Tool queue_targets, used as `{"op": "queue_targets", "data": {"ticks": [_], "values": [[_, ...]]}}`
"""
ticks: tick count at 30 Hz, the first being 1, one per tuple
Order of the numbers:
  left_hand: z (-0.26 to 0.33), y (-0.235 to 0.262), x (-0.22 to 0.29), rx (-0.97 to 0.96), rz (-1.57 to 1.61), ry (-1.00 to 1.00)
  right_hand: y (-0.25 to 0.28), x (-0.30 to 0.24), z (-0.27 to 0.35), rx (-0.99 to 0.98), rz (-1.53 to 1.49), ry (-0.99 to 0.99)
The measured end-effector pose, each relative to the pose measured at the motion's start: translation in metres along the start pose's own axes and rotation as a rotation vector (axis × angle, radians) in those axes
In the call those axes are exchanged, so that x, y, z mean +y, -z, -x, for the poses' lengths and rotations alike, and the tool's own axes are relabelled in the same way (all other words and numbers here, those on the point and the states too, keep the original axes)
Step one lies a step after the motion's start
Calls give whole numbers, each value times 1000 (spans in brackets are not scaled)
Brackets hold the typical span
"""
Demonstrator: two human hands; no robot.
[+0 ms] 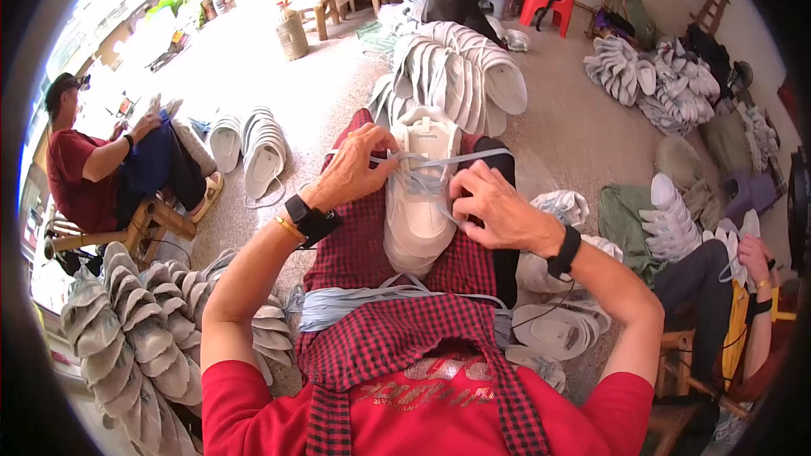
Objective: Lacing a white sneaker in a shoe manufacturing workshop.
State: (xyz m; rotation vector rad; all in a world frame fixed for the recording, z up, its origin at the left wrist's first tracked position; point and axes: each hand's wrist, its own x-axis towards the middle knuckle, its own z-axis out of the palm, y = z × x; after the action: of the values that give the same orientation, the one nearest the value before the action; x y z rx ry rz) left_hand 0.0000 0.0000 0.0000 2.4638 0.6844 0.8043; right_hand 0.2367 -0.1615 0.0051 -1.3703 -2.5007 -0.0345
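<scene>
A white sneaker (420,232) rests between my knees, its toe toward me and its tongue pointing away. A pale blue shoelace (486,154) runs across the upper part of the shoe and hangs over to both sides. At the shoe's left edge, my left hand (359,160) is closed, thumb and forefinger pinching the lace beside the eyelets. My right hand (500,209) is curled at the right edge, its fingers closed on a lower stretch of lace. A bundle of loose blue laces (338,308) lies across my lap on the red checked apron (372,353).
Rows of nested white shoes (460,76) stand just beyond my knees. More shoe piles (148,329) lie at lower left. A person (89,156) sits on the left; another person's hand (754,257) holds a shoe at right. A red chair (549,6) stands farther back.
</scene>
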Motion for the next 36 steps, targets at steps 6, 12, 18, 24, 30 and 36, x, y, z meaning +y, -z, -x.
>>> {"op": "queue_targets", "data": {"ticks": [6, 12, 18, 24, 30, 36], "values": [[2, -3, -9, 59, 80, -94, 29, 17, -1, 108, -927, -197], [1, 0, -14, 63, 60, -165, 18, 13, -16, 174, -944, -292], [3, 4, -4, 63, 171, 34, 18, 10, -27, 639, -215, -318], [13, 34, -30, -20, 160, 27, 4, 14, -35, 591, -68, -219], [48, 123, -84, 232, -144, 281, -8, 12, -32, 422, -62, -233], [54, 81, -68, 159, -126, 260, -11, 15, -39, 495, 42, -154]]}}
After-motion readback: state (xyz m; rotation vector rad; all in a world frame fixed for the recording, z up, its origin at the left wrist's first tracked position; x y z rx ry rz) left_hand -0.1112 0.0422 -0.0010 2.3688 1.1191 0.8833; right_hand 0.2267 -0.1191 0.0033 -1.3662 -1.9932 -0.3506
